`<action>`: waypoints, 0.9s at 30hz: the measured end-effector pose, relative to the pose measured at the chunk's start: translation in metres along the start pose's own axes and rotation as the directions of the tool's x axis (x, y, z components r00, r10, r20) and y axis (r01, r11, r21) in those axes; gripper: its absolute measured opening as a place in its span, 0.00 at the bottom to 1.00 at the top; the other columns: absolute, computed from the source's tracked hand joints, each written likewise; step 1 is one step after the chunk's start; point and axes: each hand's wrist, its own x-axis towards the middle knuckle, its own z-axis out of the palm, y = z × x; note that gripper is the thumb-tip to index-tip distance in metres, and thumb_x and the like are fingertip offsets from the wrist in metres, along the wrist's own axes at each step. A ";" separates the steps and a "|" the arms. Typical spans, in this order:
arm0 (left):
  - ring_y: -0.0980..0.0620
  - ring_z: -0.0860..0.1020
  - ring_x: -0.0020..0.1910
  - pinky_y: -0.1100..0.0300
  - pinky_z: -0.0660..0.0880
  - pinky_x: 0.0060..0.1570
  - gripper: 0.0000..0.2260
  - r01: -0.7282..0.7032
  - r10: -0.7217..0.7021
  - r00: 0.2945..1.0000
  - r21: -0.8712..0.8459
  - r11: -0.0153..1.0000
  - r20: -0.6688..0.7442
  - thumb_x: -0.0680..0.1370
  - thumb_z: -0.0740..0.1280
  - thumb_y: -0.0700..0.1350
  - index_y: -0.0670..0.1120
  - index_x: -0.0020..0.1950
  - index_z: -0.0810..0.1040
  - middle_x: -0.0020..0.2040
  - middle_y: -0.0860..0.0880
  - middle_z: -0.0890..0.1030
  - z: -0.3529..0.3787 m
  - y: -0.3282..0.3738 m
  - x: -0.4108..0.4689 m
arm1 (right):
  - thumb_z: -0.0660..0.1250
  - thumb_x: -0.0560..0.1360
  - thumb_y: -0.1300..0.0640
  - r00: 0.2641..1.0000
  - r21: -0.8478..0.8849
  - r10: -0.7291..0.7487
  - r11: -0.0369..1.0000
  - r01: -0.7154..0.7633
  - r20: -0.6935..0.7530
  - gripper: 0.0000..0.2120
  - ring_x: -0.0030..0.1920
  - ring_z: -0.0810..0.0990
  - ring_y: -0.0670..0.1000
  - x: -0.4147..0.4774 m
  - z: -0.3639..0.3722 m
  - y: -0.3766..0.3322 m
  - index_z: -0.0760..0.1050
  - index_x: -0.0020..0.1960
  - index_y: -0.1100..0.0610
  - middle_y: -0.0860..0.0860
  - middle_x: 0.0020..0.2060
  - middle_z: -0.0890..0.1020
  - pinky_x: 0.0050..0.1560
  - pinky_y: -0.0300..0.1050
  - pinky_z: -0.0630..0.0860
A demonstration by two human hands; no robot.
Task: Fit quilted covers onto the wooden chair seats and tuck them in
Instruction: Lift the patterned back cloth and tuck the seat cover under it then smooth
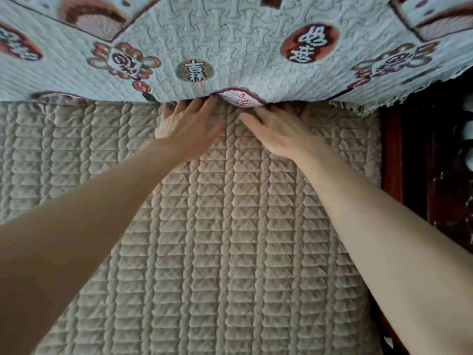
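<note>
The left forearm (84, 226) and right forearm (384, 239) reach up the frame over the beige quilted cover (230, 265), which lies flat across the seat. At upper centre the left hand (184, 124) and right hand (279, 131) press it, fingers straight, into the crease below the patterned throw (230, 34). Neither grip closes on anything, though the fingertips are hidden. The dark wooden chair frame (435, 175) shows at right. The risk is that pushing harder drags the throw's lifted hem into the gap or skews the cover.
</note>
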 end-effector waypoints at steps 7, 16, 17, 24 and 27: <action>0.44 0.61 0.72 0.42 0.55 0.69 0.25 -0.010 0.010 1.000 0.002 1.000 0.028 0.80 0.47 0.60 0.55 0.76 0.56 0.74 0.51 0.64 0.008 -0.003 0.002 | 0.41 0.80 0.37 0.991 -0.046 -0.125 0.991 0.123 -0.042 0.28 0.75 0.60 0.56 0.001 0.019 -0.027 0.47 0.79 0.44 0.47 0.78 0.58 0.72 0.61 0.56; 0.41 0.63 0.71 0.44 0.56 0.71 0.25 0.033 -0.032 0.999 0.029 0.999 -0.042 0.81 0.48 0.60 0.51 0.74 0.61 0.69 0.44 0.70 0.007 -0.025 -0.013 | 0.38 0.79 0.38 0.997 -0.126 0.077 0.989 -0.080 -0.032 0.29 0.72 0.65 0.58 0.031 0.010 -0.032 0.57 0.76 0.46 0.49 0.76 0.62 0.69 0.73 0.49; 0.40 0.63 0.70 0.43 0.55 0.71 0.24 0.045 -0.045 0.999 0.012 0.999 -0.024 0.81 0.47 0.60 0.50 0.73 0.62 0.69 0.43 0.70 0.006 -0.027 -0.006 | 0.38 0.80 0.38 0.994 -0.149 0.099 0.983 -0.103 -0.037 0.29 0.73 0.62 0.58 0.029 0.009 -0.035 0.55 0.77 0.45 0.48 0.77 0.60 0.69 0.74 0.46; 0.40 0.60 0.73 0.43 0.51 0.72 0.24 0.070 -0.070 0.997 -0.006 0.998 0.027 0.81 0.47 0.61 0.51 0.73 0.62 0.73 0.42 0.66 0.004 -0.024 0.009 | 0.39 0.80 0.35 0.996 -0.112 0.081 0.990 -0.084 -0.031 0.30 0.78 0.51 0.56 0.026 0.015 -0.028 0.47 0.79 0.46 0.47 0.79 0.50 0.74 0.65 0.41; 0.40 0.63 0.71 0.41 0.54 0.72 0.28 -0.018 0.017 0.999 -0.026 1.000 -0.034 0.79 0.44 0.63 0.50 0.72 0.65 0.71 0.43 0.69 0.005 -0.025 -0.010 | 0.41 0.80 0.34 0.997 -0.087 0.030 0.996 -0.035 -0.064 0.31 0.77 0.53 0.54 0.012 0.012 -0.020 0.50 0.79 0.45 0.46 0.78 0.53 0.73 0.63 0.39</action>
